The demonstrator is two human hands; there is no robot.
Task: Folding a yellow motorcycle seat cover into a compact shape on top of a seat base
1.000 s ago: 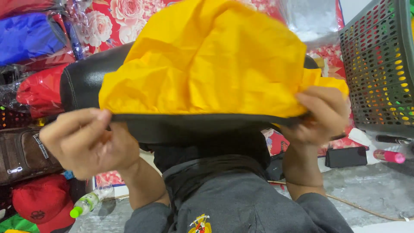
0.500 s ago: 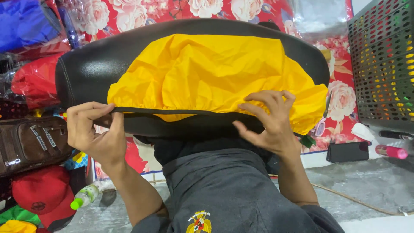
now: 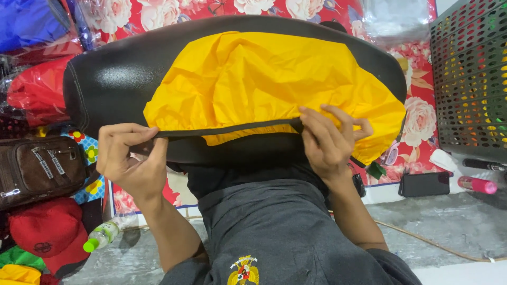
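Fingers (image 3: 138, 133) of the left hand (image 3: 129, 161) pinch one yellow cover's (image 3: 264, 89) dark hem (image 3: 227, 128); the right hand (image 3: 327, 140) grips it too, over one black seat (image 3: 111, 79) lying crosswise.

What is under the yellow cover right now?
A black seat shows around the yellow cover, bare at its left end and top edge. The left hand and right hand pinch the cover's dark hem. The seat's covered middle is hidden.

A small shop: packaged bags (image 3: 37, 89), caps (image 3: 50, 232) and a wire rack (image 3: 470, 79) crowd the floor.
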